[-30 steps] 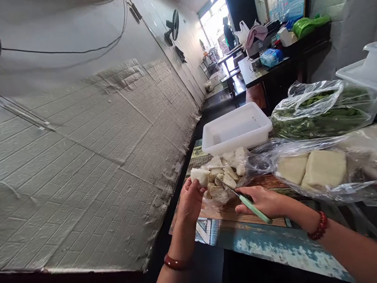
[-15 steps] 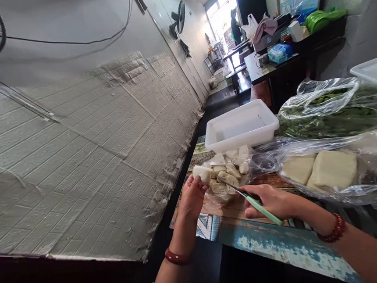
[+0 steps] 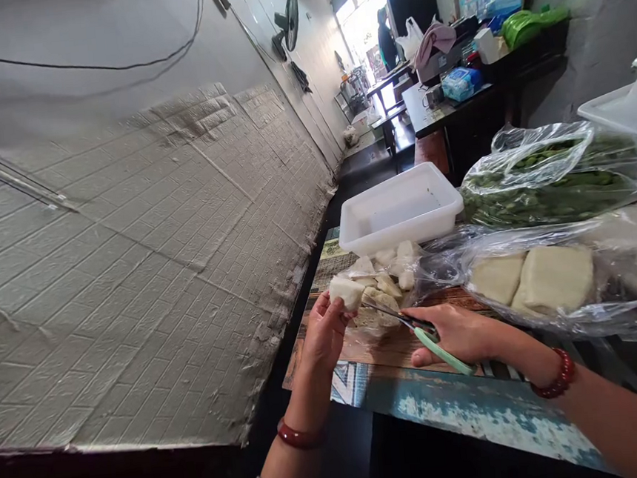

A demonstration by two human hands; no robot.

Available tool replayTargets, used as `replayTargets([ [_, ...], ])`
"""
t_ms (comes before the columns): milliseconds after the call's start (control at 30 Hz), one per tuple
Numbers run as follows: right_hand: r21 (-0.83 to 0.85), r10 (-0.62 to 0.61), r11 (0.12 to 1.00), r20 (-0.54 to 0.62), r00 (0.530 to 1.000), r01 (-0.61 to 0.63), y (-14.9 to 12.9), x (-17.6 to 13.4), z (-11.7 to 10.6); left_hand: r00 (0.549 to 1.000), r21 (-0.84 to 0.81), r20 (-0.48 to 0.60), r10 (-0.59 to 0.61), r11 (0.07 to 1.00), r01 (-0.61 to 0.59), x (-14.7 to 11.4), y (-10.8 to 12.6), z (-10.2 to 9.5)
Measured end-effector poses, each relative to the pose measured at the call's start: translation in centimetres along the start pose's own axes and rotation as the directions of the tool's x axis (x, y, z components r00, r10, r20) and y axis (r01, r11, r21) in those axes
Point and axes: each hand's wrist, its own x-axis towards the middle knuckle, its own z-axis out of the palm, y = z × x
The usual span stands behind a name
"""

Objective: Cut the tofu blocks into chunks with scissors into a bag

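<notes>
White chunk (image 3: 346, 293) in left hand (image 3: 322, 337); scissors (image 3: 444, 354), right hand (image 3: 465, 332).

1. Your white, blocky piece (image 3: 346, 293) is held up, slightly tilted.
2. Your metal-bladed, pale-green-handled scissors (image 3: 430, 342) sit at its four o'clock, tips just beside it, pointing toward ten o'clock.

We look from the wearer's head, forward and down, with the left hand (image 3: 322, 334) and right hand (image 3: 460, 333) close below us, the wall (image 3: 149, 283) filling our left and the bright doorway (image 3: 360, 28) far ahead.
</notes>
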Motion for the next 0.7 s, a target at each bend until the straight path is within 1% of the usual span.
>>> replayTargets([
  [167,-0.011,-0.019,1.000,-0.003,1.000,0.019,0.31,-0.03,0.11,1.000,0.010,0.021,0.002,1.000,-0.002,-0.12,-0.06,0.35],
  [367,-0.008,0.001,1.000,-0.002,1.000,-0.001,-0.10,-0.14,-0.14,0.999,0.039,0.047,0.003,0.999,-0.005,-0.33,-0.13,0.45],
  [533,0.000,-0.022,1.000,0.003,1.000,0.022,0.03,-0.15,-0.19,0.999,0.035,0.045,-0.002,0.999,0.000,-0.55,-0.29,0.65],
  [700,0.018,0.001,1.000,0.006,1.000,-0.002,0.27,-0.13,-0.21,0.998,0.071,0.056,0.002,0.997,-0.006,-0.56,-0.61,0.77],
])
